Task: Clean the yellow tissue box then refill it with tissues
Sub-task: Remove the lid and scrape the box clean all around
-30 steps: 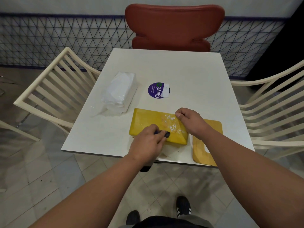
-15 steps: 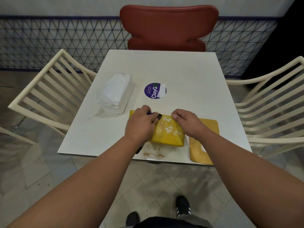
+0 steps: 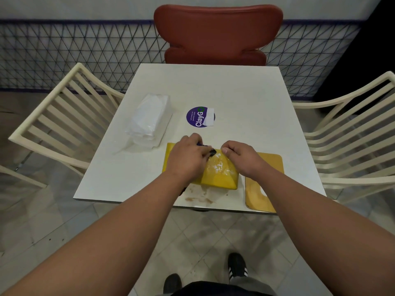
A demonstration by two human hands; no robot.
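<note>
Scrubbed soapy yellow tissue box with dark cloth squeezed in left hand; right hand curled on top, holding. Might slip: wet, slippery.

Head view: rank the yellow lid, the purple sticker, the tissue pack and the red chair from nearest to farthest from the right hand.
From the right hand:
1. Yellow lid, lying flat directly under the wrist, at the table's near right.
2. Purple sticker, on the table beyond the hand, a little left.
3. Tissue pack, farther left on the table.
4. Red chair, past the table's far edge.
</note>
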